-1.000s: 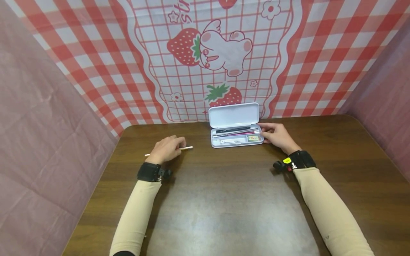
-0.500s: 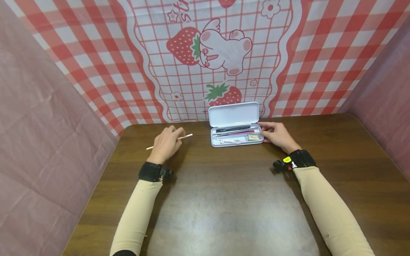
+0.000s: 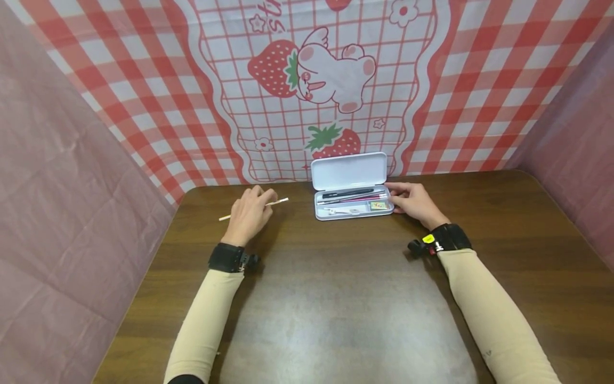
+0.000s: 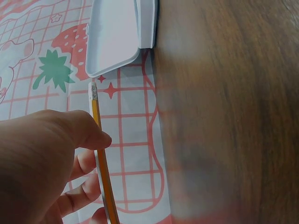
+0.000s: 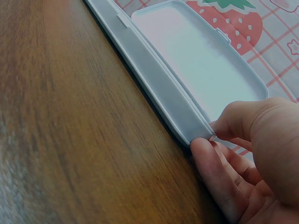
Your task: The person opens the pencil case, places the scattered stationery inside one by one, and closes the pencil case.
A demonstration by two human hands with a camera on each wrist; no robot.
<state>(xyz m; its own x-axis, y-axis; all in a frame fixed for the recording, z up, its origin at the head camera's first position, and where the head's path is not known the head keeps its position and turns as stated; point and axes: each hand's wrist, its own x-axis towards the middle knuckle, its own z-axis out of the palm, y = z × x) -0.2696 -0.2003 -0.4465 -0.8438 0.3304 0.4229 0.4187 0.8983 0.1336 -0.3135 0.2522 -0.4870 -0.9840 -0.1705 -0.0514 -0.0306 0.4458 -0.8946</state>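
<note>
My left hand (image 3: 249, 213) holds a yellow pencil (image 4: 107, 186) with a white eraser end, pinching it between thumb and fingers above the table. In the left wrist view the eraser end points toward the pencil case. The light-coloured pencil case (image 3: 349, 172) stands at the back of the table with its lid raised. My right hand (image 3: 416, 204) grips the case's right end, thumb and fingers at the corner. Inside lie a black pen (image 3: 347, 193), several thin pencils, a small white item (image 3: 338, 212) whose kind I cannot tell, and a small picture-printed block (image 3: 378, 205).
Behind the case hangs a red-and-white checked cloth (image 3: 475, 106) with strawberry prints, close to the back edge of the brown wooden table (image 3: 336, 298). Pinkish cloth sides (image 3: 72, 213) flank the table on the left and right.
My left hand has lifted the pencil off the table and moved it slightly away from me, toward the back. The right hand stays at the case's right end.
</note>
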